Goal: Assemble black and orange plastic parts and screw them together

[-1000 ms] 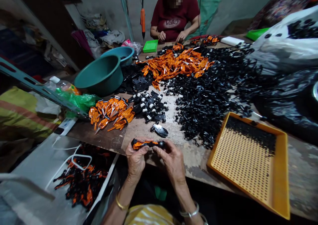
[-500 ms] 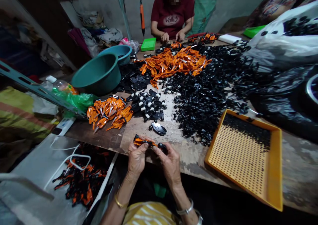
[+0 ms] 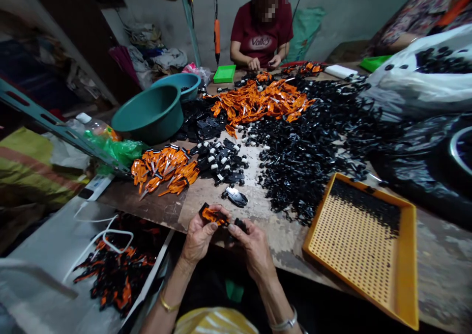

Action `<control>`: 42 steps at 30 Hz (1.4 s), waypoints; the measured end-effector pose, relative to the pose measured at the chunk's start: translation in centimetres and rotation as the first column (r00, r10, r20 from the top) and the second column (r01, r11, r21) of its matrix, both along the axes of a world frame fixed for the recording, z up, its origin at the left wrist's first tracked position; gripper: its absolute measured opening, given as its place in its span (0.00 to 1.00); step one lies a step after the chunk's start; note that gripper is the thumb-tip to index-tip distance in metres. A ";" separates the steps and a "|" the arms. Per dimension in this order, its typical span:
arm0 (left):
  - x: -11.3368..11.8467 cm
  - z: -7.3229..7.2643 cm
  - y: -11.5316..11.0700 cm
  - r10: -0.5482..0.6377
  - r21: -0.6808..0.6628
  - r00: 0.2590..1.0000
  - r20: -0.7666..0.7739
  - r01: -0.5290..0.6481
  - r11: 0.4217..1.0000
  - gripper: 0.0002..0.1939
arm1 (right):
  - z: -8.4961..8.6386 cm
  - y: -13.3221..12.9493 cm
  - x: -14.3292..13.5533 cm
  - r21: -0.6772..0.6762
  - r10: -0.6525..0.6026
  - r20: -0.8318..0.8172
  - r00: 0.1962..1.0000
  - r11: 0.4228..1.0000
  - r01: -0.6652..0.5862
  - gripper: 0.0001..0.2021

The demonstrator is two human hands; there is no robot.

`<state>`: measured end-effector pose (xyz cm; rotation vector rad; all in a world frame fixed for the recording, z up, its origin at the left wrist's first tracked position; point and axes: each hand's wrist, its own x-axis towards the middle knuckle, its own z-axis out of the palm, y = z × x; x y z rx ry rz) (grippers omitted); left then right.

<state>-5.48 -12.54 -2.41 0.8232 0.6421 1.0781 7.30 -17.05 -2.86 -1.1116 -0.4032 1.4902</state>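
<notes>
Near the table's front edge, my left hand (image 3: 199, 236) is closed on an orange and black toy car part (image 3: 214, 217). My right hand (image 3: 250, 240) pinches a black piece (image 3: 239, 223) at the right end of that part; whether the two are joined is hard to tell. Just beyond my fingers lies a silver and black car piece (image 3: 236, 197). Black chassis with white pieces (image 3: 219, 159) are heaped behind it, and orange car shells (image 3: 167, 167) lie to the left.
A yellow perforated tray (image 3: 363, 240) with small black bits stands at right. Large piles of orange shells (image 3: 261, 100) and black parts (image 3: 306, 162) cover the middle. Green basins (image 3: 149, 115) stand at back left. Across the table, a person (image 3: 260, 39) handles parts.
The orange part has been tilted in my left hand, showing more of its orange side. Both hands have shifted slightly apart. The view has moved a little.
</notes>
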 end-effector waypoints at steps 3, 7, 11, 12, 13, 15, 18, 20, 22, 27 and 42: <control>-0.2 -0.2 0.0 -0.009 0.010 1.000 -0.012 0.009 1.000 0.17 | 0.0 -0.2 -0.3 0.004 0.018 0.018 1.000 1.000 -0.018 0.18; -1.0 0.1 1.2 0.031 -0.071 0.999 0.028 -0.029 0.997 0.18 | 0.3 0.7 0.3 -0.018 0.155 0.211 0.965 0.988 -0.155 0.18; -2.5 0.5 2.5 0.126 -0.148 0.991 0.037 -0.119 0.982 0.19 | 0.6 3.7 2.4 0.117 -0.007 0.854 0.520 0.977 -0.179 0.14; -2.7 0.5 2.6 0.133 -0.160 0.991 0.034 -0.126 0.979 0.19 | 0.5 4.6 3.0 0.136 -0.072 0.944 0.322 0.975 -0.179 0.13; -2.8 0.5 2.6 0.131 -0.171 0.991 0.032 -0.123 0.977 0.19 | 0.4 5.3 3.4 0.123 -0.096 0.985 0.142 0.974 -0.190 0.11; -2.7 0.2 2.3 0.115 -0.187 0.993 0.028 -0.108 0.976 0.20 | 0.1 6.4 3.9 0.054 -0.073 0.994 -0.076 0.973 -0.224 0.08; -2.1 -0.4 1.7 0.131 -0.150 0.991 -0.009 -0.131 0.980 0.20 | -0.1 6.3 4.0 0.134 -0.130 0.991 0.032 0.950 -0.283 0.05; -1.7 -0.7 1.3 0.136 -0.087 0.988 -0.066 -0.142 0.986 0.20 | 0.4 5.2 3.5 0.279 -0.187 0.941 0.282 0.899 -0.336 0.08; -1.4 -0.7 1.1 0.106 -0.010 0.983 -0.148 -0.109 0.994 0.20 | 1.3 3.9 2.8 0.387 -0.176 0.864 0.472 0.832 -0.398 0.14; -1.2 0.4 0.9 0.104 0.160 0.936 -0.335 -0.053 0.986 0.19 | 2.7 2.1 0.9 0.459 -0.181 0.817 0.548 0.779 -0.427 0.19; -1.2 0.7 0.7 0.246 0.468 0.841 -0.481 0.009 0.884 0.22 | 1.6 1.8 1.8 0.460 -0.345 0.887 0.306 0.716 -0.526 0.26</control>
